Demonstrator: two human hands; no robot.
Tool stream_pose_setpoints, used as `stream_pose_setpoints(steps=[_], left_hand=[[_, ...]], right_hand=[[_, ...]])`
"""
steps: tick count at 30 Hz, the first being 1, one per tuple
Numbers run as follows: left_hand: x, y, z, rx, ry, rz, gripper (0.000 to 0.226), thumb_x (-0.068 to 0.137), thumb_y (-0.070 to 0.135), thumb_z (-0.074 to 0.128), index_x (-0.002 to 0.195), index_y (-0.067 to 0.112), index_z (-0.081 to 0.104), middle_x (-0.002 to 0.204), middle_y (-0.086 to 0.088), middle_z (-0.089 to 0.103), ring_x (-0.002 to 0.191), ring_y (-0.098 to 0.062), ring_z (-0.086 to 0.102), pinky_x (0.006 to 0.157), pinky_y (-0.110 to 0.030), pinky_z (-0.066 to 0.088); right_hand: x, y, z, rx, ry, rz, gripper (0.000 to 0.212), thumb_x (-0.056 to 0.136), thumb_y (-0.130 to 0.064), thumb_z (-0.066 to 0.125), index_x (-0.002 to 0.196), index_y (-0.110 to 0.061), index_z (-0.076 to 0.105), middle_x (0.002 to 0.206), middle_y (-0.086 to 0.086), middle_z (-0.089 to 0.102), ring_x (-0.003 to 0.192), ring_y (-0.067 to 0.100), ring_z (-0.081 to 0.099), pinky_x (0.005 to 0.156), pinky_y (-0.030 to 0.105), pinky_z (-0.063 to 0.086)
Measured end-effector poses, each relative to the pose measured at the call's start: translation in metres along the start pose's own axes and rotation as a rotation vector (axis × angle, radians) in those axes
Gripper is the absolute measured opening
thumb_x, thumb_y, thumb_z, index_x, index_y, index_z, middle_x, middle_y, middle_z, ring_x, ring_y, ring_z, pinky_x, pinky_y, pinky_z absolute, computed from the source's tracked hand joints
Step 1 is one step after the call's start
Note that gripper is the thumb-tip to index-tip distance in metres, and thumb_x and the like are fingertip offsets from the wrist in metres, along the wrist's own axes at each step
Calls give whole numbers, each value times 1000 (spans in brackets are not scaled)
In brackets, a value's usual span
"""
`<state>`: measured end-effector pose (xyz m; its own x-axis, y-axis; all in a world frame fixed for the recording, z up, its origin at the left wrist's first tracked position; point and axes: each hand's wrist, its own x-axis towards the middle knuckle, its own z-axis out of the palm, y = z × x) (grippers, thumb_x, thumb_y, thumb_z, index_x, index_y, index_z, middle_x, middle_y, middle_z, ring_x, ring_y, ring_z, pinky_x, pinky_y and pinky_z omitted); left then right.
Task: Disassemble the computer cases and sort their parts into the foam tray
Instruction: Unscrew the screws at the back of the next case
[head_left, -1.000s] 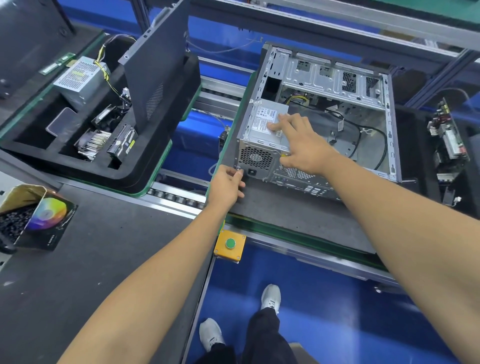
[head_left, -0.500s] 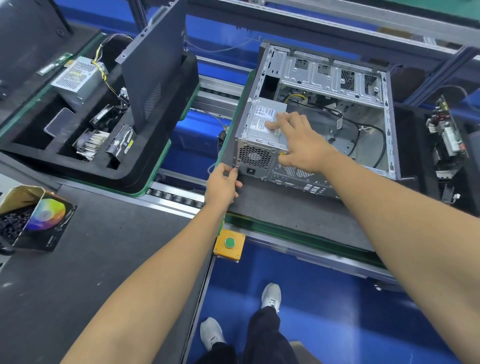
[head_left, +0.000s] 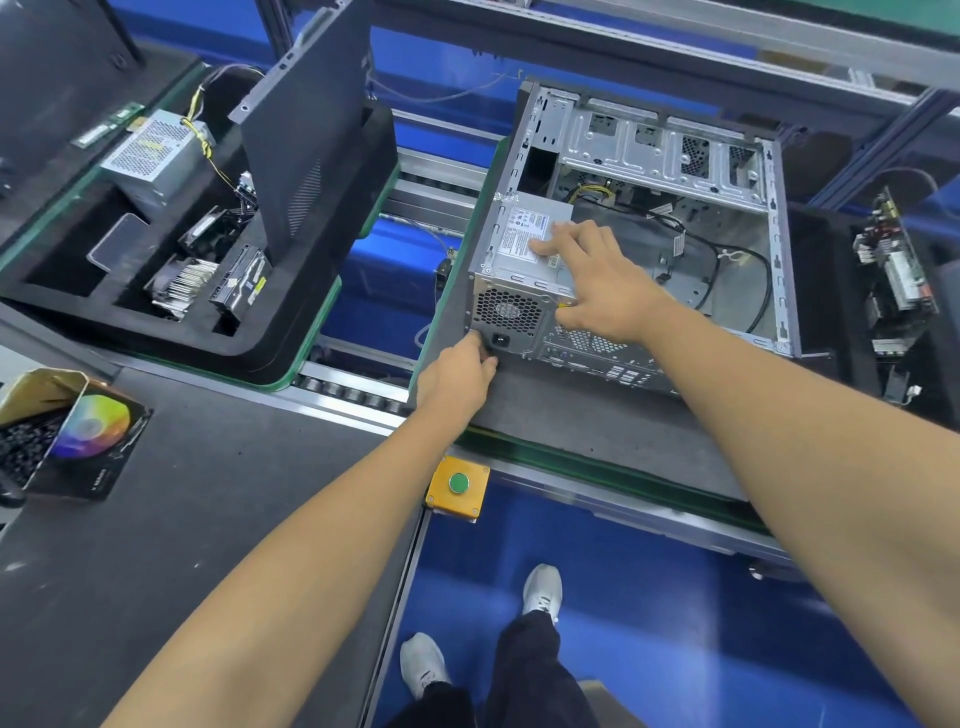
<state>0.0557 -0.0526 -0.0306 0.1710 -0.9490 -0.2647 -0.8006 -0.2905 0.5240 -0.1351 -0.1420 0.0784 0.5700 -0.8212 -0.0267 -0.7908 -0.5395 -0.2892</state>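
Observation:
An open silver computer case lies on its side on a grey mat. Its power supply sits in the near left corner, fan grille facing me. My right hand lies over the top of the power supply, fingers spread and thumb hooked down its inner side. My left hand pinches the case's lower rear corner, beside the power socket. The black foam tray at the left holds another power supply, a heat sink, a hard drive and an upright side panel.
A circuit board stands in black foam at the far right. A yellow box with a green button hangs on the bench edge below my left hand. An opened carton of small dark parts rests on the near left bench. Roller conveyor runs between tray and case.
Almost nothing moved. Both hands stay on the case, and my left fingertips have shifted slightly at the rear corner.

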Motion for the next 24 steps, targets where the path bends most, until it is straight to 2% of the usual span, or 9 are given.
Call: stream_pose_setpoints(steps=[6,10,15,20,24], left_hand=[[-4,-1,-1,25,-25,3,15,108,37,48,104,23,45,110,-8,68,100,-32,62,74,-41,44],[-11,-4,0,-12,-15,-3,13,108,37,45,106,24,49,109,-7,69,93,-30,59,74,-40,44],[-12,-2,1,88,38,24,18,108,37,41,109,22,51,105,-11,69,84,-32,57,70,-39,44],[-5,0,-2,121,-31,-36,27,105,38,44,117,19,60,116,-13,68,103,-37,63,77,-38,43],[-2,1,-6,128,-41,-44,23,102,36,51,111,20,64,113,-11,69,92,-32,59,74,-36,42]], right_hand=[[1,1,1,1,2,-2,84,74,-18,71,149,-29,34,147,0,29,135,18,23,93,32,39],[1,2,1,-4,1,-3,84,74,-18,70,149,-30,33,148,0,28,136,19,23,91,31,38],[1,2,2,-7,4,-4,85,74,-18,71,149,-30,33,150,1,27,137,20,22,91,30,36],[1,3,2,-10,4,-10,84,75,-19,71,150,-29,33,151,2,27,138,23,23,91,30,36],[1,3,2,-8,5,-13,84,75,-19,71,150,-29,34,151,1,27,139,22,23,94,30,35]])
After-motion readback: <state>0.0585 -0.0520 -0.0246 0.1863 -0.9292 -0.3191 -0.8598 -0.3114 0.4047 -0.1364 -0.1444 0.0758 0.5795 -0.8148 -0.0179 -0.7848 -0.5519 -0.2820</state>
